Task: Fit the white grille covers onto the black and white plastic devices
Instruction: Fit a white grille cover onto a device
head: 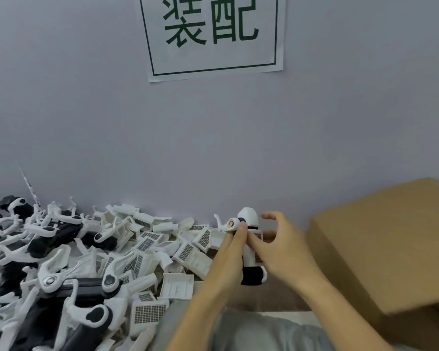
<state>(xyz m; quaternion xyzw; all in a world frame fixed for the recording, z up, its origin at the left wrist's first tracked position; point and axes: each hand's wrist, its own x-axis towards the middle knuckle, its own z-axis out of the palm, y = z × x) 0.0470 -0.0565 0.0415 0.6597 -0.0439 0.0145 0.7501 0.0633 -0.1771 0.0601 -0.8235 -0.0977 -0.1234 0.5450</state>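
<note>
At lower centre-right, the left hand (228, 259) is gripping an upright black-and-white plastic device (250, 249); the right hand (281, 247) is pinching a white slotted grille cover (258, 235) against it — misaligned pressing risks bent clips, or a drop into the loose-parts pile (86, 262).

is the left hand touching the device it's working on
Touching. The head view shows the left hand wrapped round the device, its fingers pressed against the white upper part, no gap visible.
</note>
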